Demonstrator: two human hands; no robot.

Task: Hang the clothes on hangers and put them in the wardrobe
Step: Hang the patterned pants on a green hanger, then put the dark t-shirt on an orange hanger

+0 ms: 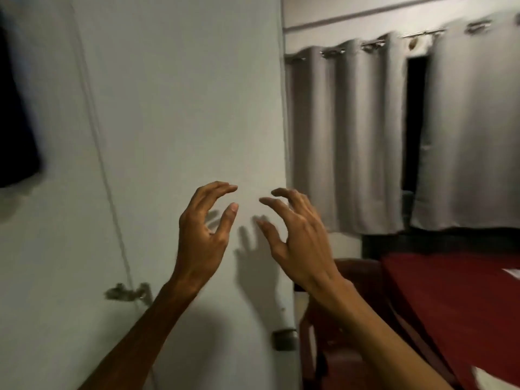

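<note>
Both hands are raised close in front of a pale wardrobe door (183,94), probably because the person is between two garments, as nothing is carried. The left hand (205,235) and the right hand (298,243) face each other, near but apart. Their fingers are loosely curved and spread, holding nothing and, as far as I can tell, not touching the door. A dark garment (17,108) hangs at the left edge; it is blurred and seemingly already inside the wardrobe.

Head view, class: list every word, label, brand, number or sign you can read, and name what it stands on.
None: no readable text on the pale wardrobe door, the grey curtains or the red bed cover.
The white item on it is too blurred to tell.
</note>
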